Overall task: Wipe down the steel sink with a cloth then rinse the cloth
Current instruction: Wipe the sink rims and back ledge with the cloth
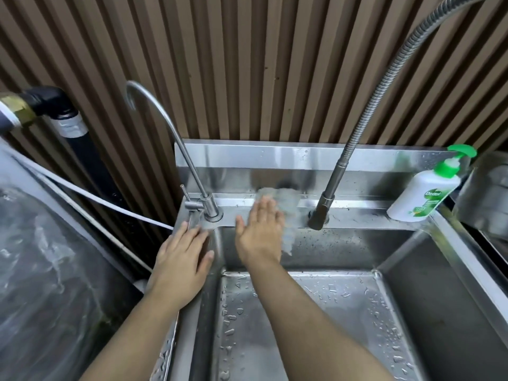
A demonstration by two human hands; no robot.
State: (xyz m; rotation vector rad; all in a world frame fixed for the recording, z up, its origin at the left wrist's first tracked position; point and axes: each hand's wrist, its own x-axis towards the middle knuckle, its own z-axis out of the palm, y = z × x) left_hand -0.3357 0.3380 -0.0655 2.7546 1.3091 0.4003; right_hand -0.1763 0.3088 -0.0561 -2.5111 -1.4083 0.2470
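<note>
The steel sink [357,243] fills the lower middle of the view, its basin floor beaded with water drops. A grey cloth [287,207] lies spread over the back ledge and hangs down the basin's rear wall. My right hand [259,229] presses flat on the cloth with straight fingers, between the two faucets. My left hand [182,253] rests flat on the sink's back left corner rim, just in front of the small faucet's base.
A thin gooseneck faucet [176,138] with a side lever stands at the back left. A flexible spring-hose faucet [338,171] rises at the back right. A white soap bottle with a green pump [423,195] sits on the right ledge. A white hose [82,192] runs past on the left.
</note>
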